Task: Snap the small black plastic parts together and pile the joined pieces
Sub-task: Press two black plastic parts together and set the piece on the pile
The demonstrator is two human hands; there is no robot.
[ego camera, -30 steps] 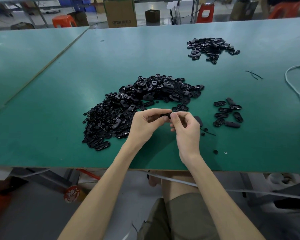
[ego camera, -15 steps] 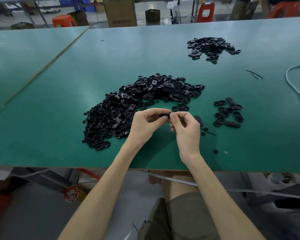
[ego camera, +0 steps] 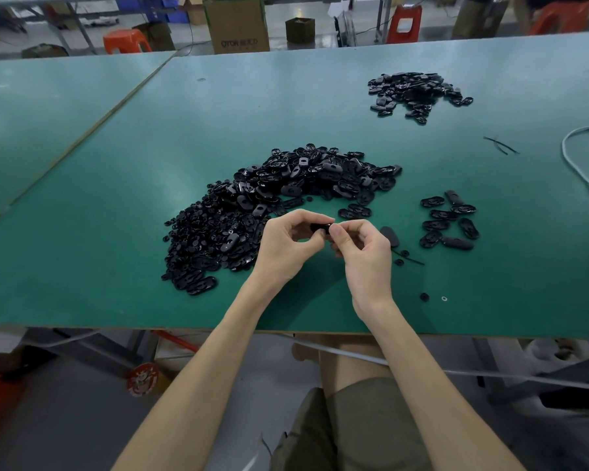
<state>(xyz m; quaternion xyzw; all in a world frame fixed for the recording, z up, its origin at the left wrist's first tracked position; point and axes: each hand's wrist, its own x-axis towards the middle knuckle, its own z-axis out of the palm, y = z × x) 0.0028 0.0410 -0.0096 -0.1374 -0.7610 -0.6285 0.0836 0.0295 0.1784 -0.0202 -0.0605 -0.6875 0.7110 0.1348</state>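
Two bare hands meet low over the green-topped worktable. Our left hand and our right hand both pinch one small black plastic part between thumb and curled fingertips, holding it off the surface just in front of the big heap of loose black plastic parts.

We judge this to be the snapping step, with two halves being pressed into each other. Our fingers hide the seam, so we cannot tell whether they have seated. The next move probably calls for a firm, even squeeze. After that we would carry the piece right to the small cluster of black oval pieces, which we take for the joined pile. The farther pile of black parts could serve equally. Then the left hand goes back to the heap for fresh halves.

As for writing, the brown cardboard box beyond the table carries print that reads roughly "QTOR BUILD", with a smaller line beneath too blurred to read. The round red sticker under the table is also illegible.
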